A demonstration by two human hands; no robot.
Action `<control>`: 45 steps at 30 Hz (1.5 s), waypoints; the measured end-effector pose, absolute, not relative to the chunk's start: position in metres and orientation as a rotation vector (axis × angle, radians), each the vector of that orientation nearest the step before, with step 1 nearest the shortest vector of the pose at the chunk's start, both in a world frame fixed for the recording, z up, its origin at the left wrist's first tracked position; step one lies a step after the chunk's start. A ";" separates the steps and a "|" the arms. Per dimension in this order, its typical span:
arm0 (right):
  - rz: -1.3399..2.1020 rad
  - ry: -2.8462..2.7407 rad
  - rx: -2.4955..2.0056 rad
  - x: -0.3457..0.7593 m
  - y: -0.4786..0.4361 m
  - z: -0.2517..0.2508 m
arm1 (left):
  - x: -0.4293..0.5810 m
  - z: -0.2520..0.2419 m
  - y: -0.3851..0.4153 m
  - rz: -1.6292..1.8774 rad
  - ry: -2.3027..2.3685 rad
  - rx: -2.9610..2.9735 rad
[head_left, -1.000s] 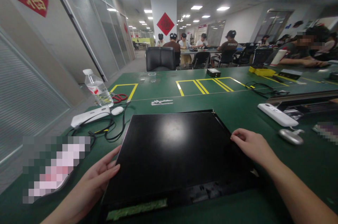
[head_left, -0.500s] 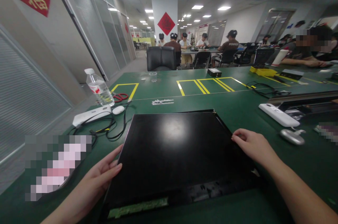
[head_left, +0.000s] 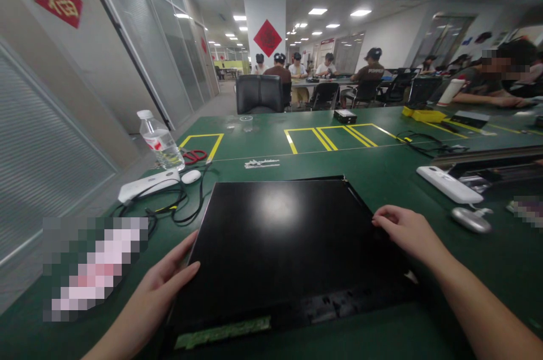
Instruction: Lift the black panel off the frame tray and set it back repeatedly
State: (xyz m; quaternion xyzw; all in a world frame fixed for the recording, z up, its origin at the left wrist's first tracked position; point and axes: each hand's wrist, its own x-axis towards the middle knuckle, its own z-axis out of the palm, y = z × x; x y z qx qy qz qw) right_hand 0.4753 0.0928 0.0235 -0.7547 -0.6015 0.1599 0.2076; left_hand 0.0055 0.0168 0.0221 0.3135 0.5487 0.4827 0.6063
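Note:
A black LCD screen panel (head_left: 275,252) lies face up in front of me, with a thin dark frame (head_left: 356,191) showing along its right and far edges. A green circuit strip (head_left: 223,331) runs along its near left edge. My left hand (head_left: 159,286) grips the panel's left side, thumb on top and fingers around the edge. At the right edge, my right hand (head_left: 401,230) is closed in a pinch on the dark frame; its fingertips are partly hidden. A small pale tab (head_left: 410,277) sticks out near the right front corner.
On the left are a water bottle (head_left: 159,142), red scissors (head_left: 195,157), a white device (head_left: 150,185) and black cables (head_left: 182,207). White scraps (head_left: 262,163) lie beyond the panel. A white power bank (head_left: 448,184) and a silver mouse (head_left: 470,219) sit at right. People work farther off.
My left hand has shifted slightly to the right, its thumb a little farther over the panel. My right hand and the panel look nearly unchanged.

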 end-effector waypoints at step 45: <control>0.624 -1.454 -2.006 0.469 0.092 0.025 | -0.012 -0.013 0.025 0.929 1.786 2.020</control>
